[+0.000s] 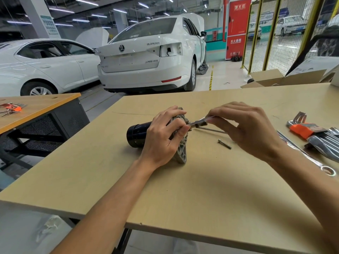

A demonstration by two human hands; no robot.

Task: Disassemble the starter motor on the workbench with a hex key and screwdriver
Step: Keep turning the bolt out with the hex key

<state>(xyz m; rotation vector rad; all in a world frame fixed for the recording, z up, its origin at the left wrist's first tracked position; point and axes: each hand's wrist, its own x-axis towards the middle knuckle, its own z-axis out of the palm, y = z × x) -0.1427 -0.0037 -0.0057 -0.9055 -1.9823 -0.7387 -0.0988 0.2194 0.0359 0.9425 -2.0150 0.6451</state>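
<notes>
The starter motor (136, 134) lies on its side in the middle of the workbench (183, 195), black cylinder pointing left and grey cast flange (181, 153) facing right. My left hand (163, 138) grips the motor around the flange. My right hand (244, 127) pinches a silver hex key (200, 121) whose tip meets the flange's upper right side. A thin long rod (212, 130) sticks out to the right under the key. One loose bolt (224, 144) lies on the bench just right of the flange.
An orange-holdered hex key set (302, 128) and more keys (326, 143) lie at the right edge, with a combination wrench (311, 158) below them. A cardboard box (278, 79) stands at the back right. A second bench (36, 109) carries tools at left. White cars are parked behind.
</notes>
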